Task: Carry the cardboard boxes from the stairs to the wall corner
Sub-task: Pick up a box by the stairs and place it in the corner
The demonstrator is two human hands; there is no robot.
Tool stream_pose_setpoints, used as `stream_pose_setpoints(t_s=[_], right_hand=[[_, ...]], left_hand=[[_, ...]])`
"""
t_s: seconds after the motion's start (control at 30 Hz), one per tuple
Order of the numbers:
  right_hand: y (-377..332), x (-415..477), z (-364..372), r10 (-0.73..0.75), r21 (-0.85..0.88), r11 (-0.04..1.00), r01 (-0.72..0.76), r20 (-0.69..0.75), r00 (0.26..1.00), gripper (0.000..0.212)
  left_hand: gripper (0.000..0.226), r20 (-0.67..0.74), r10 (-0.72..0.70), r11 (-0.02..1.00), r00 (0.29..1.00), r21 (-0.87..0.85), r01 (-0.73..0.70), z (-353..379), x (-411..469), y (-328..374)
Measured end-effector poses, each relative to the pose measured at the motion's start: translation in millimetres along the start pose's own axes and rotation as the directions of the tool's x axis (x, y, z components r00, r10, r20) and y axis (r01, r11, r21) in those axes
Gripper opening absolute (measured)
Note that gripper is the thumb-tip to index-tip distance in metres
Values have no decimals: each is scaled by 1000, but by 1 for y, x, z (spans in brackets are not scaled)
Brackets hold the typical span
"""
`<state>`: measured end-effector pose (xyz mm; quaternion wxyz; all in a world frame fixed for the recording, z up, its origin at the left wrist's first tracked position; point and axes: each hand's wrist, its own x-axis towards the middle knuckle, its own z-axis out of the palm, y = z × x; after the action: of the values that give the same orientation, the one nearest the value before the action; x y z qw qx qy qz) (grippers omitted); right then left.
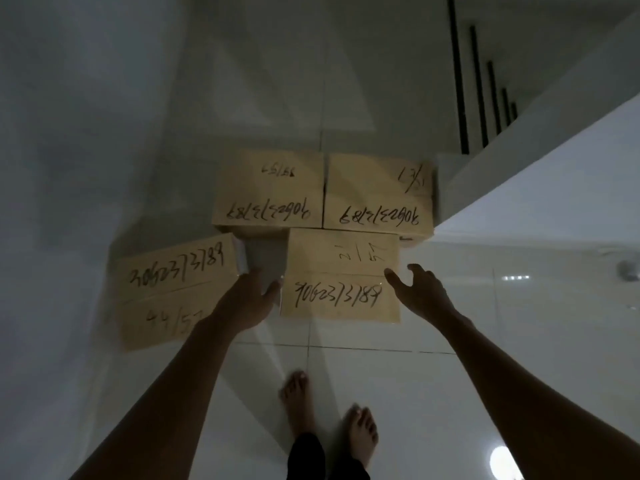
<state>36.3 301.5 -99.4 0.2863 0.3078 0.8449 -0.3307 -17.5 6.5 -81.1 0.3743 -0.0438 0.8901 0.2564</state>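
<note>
Several tan cardboard boxes with black handwritten numbers sit on the white tiled floor against the wall. Two stand side by side at the back, the back left box and the back right box. In front of them lies the near box, and a tilted left box rests beside the wall. My left hand is at the near box's left edge with fingers spread. My right hand hovers at its right edge, fingers apart. Neither hand grips anything.
A white wall runs along the left and behind the boxes. A white stair side with black railing bars rises at the right. My bare feet stand on the glossy tiles just behind the near box.
</note>
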Motion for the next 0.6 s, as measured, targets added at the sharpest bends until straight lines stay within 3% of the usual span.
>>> stream_pose_setpoints(t_s=[0.23, 0.37, 0.43, 0.53, 0.6], right_hand=[[62, 123, 82, 159, 172, 973, -153, -22, 987, 98], [90, 168, 104, 215, 366, 909, -199, -4, 977, 106], [101, 181, 110, 218, 441, 872, -213, 41, 975, 107], [109, 188, 116, 122, 563, 807, -180, 139, 983, 76], [111, 188, 118, 52, 611, 776, -156, 183, 982, 69]], left_hand=[[61, -27, -195, 954, 980, -236, 183, 88, 145, -54], [106, -16, -305, 855, 952, -446, 266, 122, 194, -61], [98, 16, -331, 801, 943, -524, 290, 135, 207, -65], [67, 88, -291, 759, 953, -585, 285, 147, 211, -69], [66, 112, -266, 742, 958, -610, 277, 151, 208, -71]])
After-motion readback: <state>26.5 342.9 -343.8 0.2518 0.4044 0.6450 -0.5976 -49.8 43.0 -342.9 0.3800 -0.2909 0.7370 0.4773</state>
